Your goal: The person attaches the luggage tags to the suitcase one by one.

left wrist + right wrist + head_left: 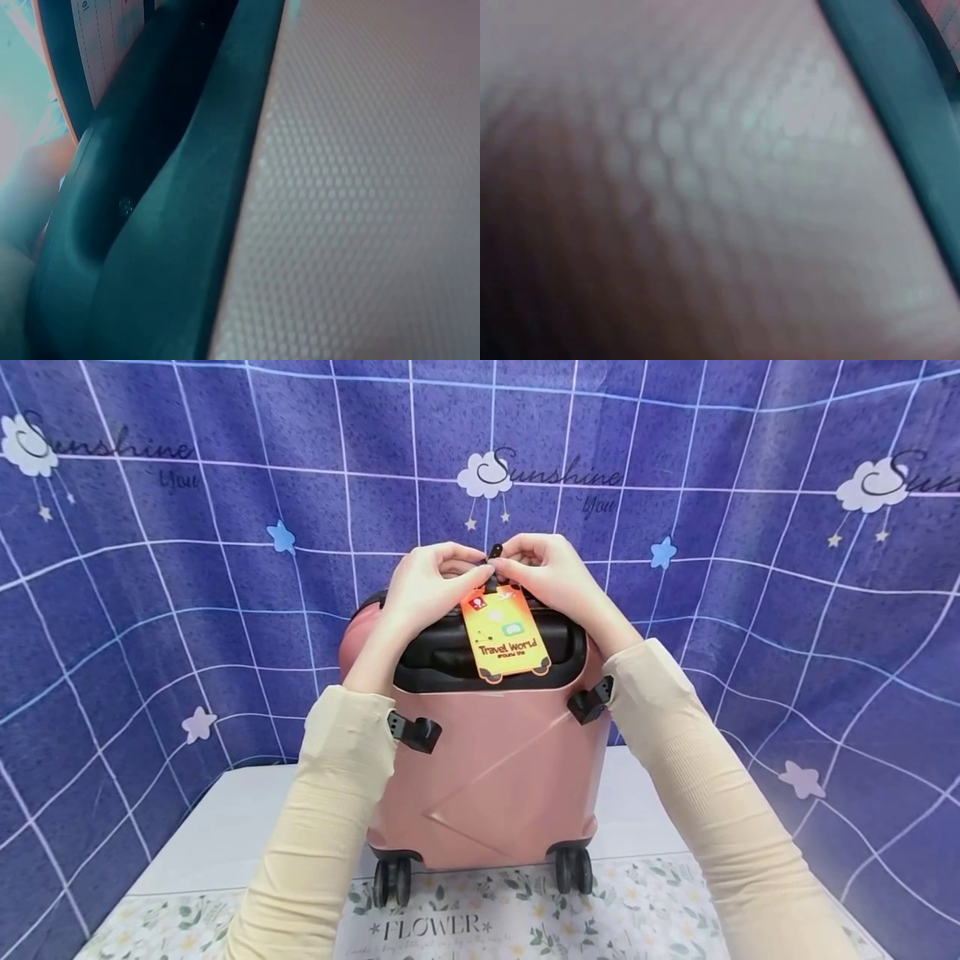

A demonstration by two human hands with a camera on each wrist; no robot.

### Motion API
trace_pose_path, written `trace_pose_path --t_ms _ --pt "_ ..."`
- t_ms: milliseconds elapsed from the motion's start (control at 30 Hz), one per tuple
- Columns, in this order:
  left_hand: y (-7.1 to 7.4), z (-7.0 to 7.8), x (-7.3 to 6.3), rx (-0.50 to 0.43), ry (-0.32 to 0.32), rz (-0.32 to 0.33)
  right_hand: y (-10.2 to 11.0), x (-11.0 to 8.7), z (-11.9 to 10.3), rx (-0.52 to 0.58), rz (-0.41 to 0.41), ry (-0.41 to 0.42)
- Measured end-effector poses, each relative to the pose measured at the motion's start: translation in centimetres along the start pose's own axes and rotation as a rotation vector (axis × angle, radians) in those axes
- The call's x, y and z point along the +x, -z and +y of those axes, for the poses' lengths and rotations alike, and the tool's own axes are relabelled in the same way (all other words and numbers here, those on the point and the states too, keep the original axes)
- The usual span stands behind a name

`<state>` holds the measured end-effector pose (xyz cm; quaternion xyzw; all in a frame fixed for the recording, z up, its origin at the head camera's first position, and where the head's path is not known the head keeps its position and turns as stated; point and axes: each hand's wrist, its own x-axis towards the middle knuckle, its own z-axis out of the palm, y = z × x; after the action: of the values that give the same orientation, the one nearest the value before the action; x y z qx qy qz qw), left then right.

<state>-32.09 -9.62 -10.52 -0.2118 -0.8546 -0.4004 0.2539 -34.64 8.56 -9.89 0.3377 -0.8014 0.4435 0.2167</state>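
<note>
A yellow-orange luggage tag (506, 625), printed "Travel World", hangs in front of the black top part of an upright pink suitcase (495, 768). My left hand (422, 583) pinches the tag's black strap (496, 552) from the left between thumb and fingers. From the other side my right hand (557, 575) pinches the same strap, its thumb nearly meeting the left one. The fingertips partly hide how the strap runs. In the left wrist view the tag's lined side (112, 45) shows beside the black handle area (169, 195). Only textured shell (780, 187) and black trim fill the right wrist view.
The suitcase stands on black wheels (573, 870) on a white surface with a floral "FLOWER" mat (435, 935) in front. A blue gridded curtain (315, 477) closes off the back and both sides. Black wrist cameras (415, 732) sit close to the shell.
</note>
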Motion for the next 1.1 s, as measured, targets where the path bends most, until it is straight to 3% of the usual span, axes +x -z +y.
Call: trace_pose_path --t_ms 233,467,767,1100 --pt "0.00 0.06 0.01 -0.018 -0.006 -0.011 0.00 -0.01 0.10 -0.006 0.009 0.016" --pt "0.11 0.28 -0.07 -0.004 -0.013 -0.027 -0.08 -0.02 0.20 0.030 0.072 0.061" --pt "0.02 0.20 0.02 0.044 -0.010 -0.068 0.02 -0.08 0.30 0.084 0.083 -0.012" --pt "0.00 0.29 0.04 0.077 0.011 -0.077 0.07 0.01 0.40 0.086 0.086 -0.011"
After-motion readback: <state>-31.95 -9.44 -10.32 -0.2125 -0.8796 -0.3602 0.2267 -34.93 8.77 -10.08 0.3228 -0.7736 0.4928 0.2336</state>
